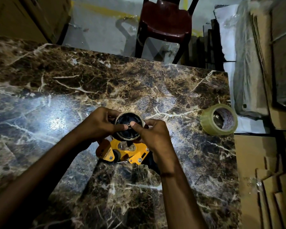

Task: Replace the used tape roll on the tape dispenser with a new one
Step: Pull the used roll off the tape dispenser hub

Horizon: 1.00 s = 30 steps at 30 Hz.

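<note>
Gripping the used roll (130, 126) evenly with both hands (96, 124), thumbs on the hub, pull it straight off the dispenser (122, 151).

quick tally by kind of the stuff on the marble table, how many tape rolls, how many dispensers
Tape rolls: 2 (nearly spent roll on its cardboard core on the dispenser, held by both hands; fuller clear tape roll lying near the table's right edge)
Tape dispensers: 1 (yellow metal tape dispenser)
Total: 3
</note>
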{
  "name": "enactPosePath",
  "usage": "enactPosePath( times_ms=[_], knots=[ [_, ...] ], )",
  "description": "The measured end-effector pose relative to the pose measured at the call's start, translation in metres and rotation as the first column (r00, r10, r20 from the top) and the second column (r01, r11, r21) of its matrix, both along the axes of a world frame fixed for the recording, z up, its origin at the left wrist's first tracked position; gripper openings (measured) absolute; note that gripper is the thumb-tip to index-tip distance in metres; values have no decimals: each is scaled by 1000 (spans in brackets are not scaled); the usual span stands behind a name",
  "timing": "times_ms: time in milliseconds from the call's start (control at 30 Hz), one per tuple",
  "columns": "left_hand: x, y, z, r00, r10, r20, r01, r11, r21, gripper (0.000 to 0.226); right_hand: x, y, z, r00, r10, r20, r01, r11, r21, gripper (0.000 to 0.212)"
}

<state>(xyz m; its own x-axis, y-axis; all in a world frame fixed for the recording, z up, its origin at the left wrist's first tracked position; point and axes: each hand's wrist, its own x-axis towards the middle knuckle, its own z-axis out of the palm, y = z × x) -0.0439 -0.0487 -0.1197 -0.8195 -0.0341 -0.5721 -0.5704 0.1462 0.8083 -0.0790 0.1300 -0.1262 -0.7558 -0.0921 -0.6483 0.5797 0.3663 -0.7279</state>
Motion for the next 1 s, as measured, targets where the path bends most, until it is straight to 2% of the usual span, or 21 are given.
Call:
enactPosePath(
  times_ms=[133,167,233,300,400,467,567,733,1000],
  knots=[
    [3,1,2,999,29,19,-30,999,37,24,-6,12,2,998,48,48,-46,998,-45,22],
    [4,1,1,999,38,32,-40,998,48,25,-6,13,4,997,55,46,-53,997,-53,17],
    [5,1,-2,997,48,57,-52,997,55,27,-6,12,4,998,61,35,-59,997,-50,23],
    [6,1,-5,995,67,70,-70,996,47,32,-5,9,2,998,64,13,-64,998,-22,18],
    [6,3,-7,992,103,76,-104,994,14,40,-2,5,1,998,63,-14,-63,998,20,38],
    [6,5,-7,991,116,66,-114,993,-27,43,-3,4,0,996,81,-33,-79,995,59,39],
    [6,7,-8,990,133,47,-130,990,-61,40,-2,4,-1,996,80,-48,-76,993,92,16],
    [9,12,-8,982,186,25,-183,979,-93,38,-3,3,5,994,84,-71,-76,991,112,32],
    [10,14,0,982,190,-7,-189,978,-85,21,0,2,12,993,45,-109,-36,996,78,34]
  ],
)
